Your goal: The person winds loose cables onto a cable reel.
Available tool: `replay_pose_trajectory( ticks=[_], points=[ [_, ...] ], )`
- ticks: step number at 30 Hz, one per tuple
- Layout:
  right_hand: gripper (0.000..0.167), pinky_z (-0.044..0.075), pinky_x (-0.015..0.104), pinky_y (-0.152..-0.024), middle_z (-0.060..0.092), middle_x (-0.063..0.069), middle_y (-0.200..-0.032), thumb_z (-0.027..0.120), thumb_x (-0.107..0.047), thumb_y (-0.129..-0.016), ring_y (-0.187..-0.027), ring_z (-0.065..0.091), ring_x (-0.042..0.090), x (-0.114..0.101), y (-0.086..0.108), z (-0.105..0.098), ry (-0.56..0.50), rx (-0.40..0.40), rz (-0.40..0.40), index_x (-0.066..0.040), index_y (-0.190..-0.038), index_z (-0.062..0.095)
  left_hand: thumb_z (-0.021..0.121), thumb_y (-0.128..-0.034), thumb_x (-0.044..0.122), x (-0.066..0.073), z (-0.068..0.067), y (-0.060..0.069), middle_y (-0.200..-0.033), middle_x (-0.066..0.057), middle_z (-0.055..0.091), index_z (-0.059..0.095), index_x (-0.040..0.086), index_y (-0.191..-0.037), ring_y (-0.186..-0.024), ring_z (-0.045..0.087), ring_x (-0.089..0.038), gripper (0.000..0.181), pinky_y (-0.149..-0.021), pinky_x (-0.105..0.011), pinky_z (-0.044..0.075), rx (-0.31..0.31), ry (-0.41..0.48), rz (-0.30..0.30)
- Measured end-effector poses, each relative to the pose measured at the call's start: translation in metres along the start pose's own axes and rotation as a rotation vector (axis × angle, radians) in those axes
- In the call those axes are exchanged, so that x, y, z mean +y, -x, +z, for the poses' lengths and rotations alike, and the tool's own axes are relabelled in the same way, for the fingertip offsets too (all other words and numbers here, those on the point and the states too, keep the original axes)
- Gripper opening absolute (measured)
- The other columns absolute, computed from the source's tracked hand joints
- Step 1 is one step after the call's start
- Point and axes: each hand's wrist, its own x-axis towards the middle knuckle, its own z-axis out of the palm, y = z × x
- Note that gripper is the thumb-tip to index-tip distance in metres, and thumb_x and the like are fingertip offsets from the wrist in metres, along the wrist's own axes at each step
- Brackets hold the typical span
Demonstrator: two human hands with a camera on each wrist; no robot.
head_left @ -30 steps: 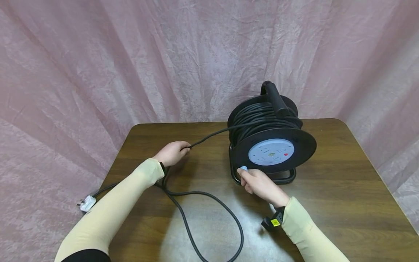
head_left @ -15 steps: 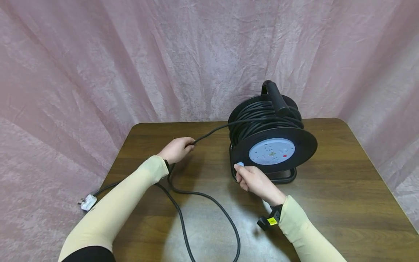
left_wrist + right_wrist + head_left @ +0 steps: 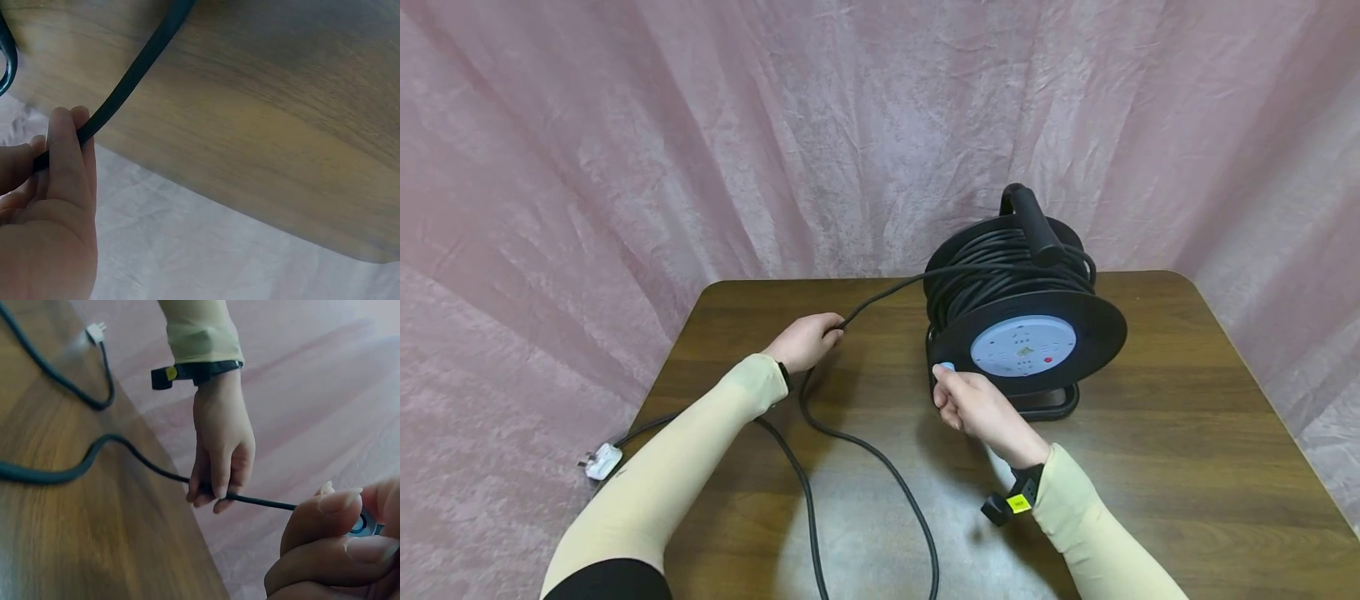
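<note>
Pinching the black cable (image 3: 136, 74) between thumb and fingers, my left hand (image 3: 802, 343) works to the left of the cable reel (image 3: 1026, 306), which stands on its frame on the table (image 3: 1165, 417). My right hand (image 3: 981, 408) grips the pale blue knob (image 3: 948, 366) at the reel's near left edge. From my distant seat, I judge that good work here calls for turning the knob evenly, with the cable lightly taut and guided across the reel's width so its turns lie side by side; the slack in front and to the left of the reel could snag. The white plug (image 3: 602, 461) sits farthest left of it. I can read no brand: the marks on the reel's white socket panel (image 3: 1017, 346) and the yellow label (image 3: 1018, 503) in front of it are too small.
</note>
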Motion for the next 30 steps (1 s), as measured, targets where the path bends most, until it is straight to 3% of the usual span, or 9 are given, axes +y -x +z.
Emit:
replay_pose_trajectory(
  ticks=[7, 22, 30],
  points=[
    [0.064, 0.022, 0.023, -0.045, 0.048, 0.003, -0.059, 0.045, -0.059, -0.105, -0.05, 0.033, 0.015, -0.006, 0.0, 0.002, -0.055, 0.002, -0.017, 0.0, -0.085, 0.057, 0.051, -0.11, 0.019, 0.003, 0.001, -0.004, -0.112, -0.012, 0.071, 0.065, 0.007, -0.123, -0.091, 0.061, -0.02, 0.022, -0.083, -0.041, 0.05, 0.044, 0.029, 0.049],
    [0.06, 0.022, 0.022, -0.045, 0.047, 0.005, -0.062, 0.046, -0.054, -0.107, -0.051, 0.036, 0.014, -0.021, 0.005, -0.001, -0.146, -0.015, -0.047, 0.001, -0.084, 0.055, 0.048, -0.1111, 0.021, 0.008, -0.001, -0.006, -0.117, -0.01, 0.071, 0.063, 0.011, -0.132, -0.098, 0.063, -0.019, 0.028, -0.086, -0.04, 0.05, 0.041, 0.075, 0.048],
    [0.058, 0.022, 0.021, -0.043, 0.046, 0.005, -0.06, 0.047, -0.052, -0.107, -0.047, 0.035, 0.012, -0.032, 0.007, -0.004, -0.207, 0.0, -0.071, 0.002, -0.084, 0.054, 0.048, -0.111, 0.019, 0.013, 0.0, -0.007, -0.107, -0.011, 0.07, 0.064, 0.011, -0.13, -0.087, 0.06, -0.019, 0.026, -0.078, -0.037, 0.049, 0.068, 0.072, 0.054]
  ],
)
